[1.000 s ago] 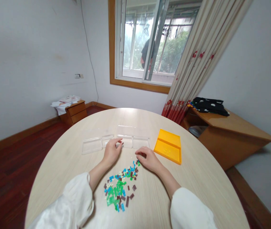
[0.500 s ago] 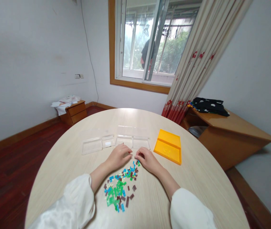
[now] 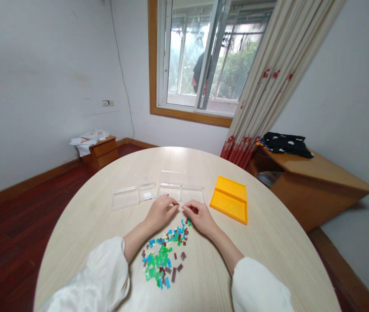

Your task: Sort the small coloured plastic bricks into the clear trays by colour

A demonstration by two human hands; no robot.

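Note:
My left hand (image 3: pixel 163 211) and my right hand (image 3: pixel 200 216) face each other just beyond a pile of small toy building bricks (image 3: pixel 158 260). The thumb and fingers of my left hand are pinched together, with a tiny dark spot at the tips, too small to name. My right hand is closed in a pinch too; whatever is in it is hidden. The fingertips of both hands are almost touching. Green, blue, brown and cream bricks lie loose below the hands, the nearest ones beside my right fingers.
Clear plastic trays (image 3: pixel 125 198) stand beyond my hands on the round table (image 3: pixel 83 225). An open yellow case (image 3: pixel 230 199) with small pale pieces lies to the right. A wooden desk (image 3: pixel 334 173) bearing black cloth stands past the table's right edge.
My left fingers have closed into a pinch, and both hands' fingertips have come slightly closer and higher. The bricks, trays and yellow case stay put.

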